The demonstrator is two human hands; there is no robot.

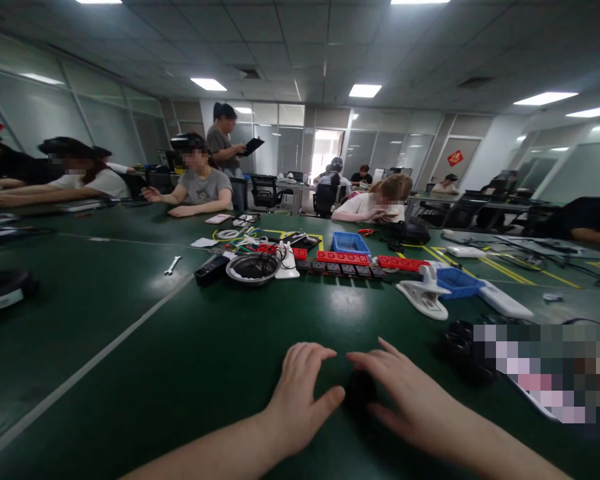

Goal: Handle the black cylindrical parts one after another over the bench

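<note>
My left hand point(307, 393) hovers low over the green tabletop, fingers stretched forward and thumb apart, with nothing in it. Between the two hands sits a small, dark, rounded object point(360, 390); it is too dark and blurred to name. My right hand point(405, 390) curves around this object's right side. Its fingers and thumb are spread, and whether they touch it I cannot tell. To the right of my right hand lies a bundle of black, coiled-looking things point(463, 343), beside a blurred-out flat item point(540, 380) with a pale edge.
Across the table's middle stretch red socket strips point(343, 257), a metal bowl point(253, 268), blue trays point(350, 243) and a white clip-on base point(425, 293). A wrench point(173, 265) lies left. Several people sit around the table; one person point(223, 140) stands behind.
</note>
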